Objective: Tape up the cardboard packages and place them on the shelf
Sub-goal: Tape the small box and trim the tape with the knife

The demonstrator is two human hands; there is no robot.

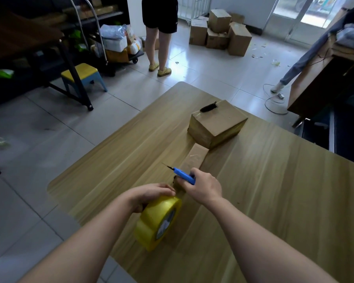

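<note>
Head view: left hand (149, 196) grips tape roll (157, 223), right hand (202, 185) blue cutter (183, 175).

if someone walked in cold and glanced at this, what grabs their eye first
Most likely the big yellow tape roll at the near edge of the wooden table, gripped by the left hand, with a strip of tape stretched from it toward the cardboard box farther back. Next, the blue cutter in the right hand, held at that strip, blade pointing left.
</note>
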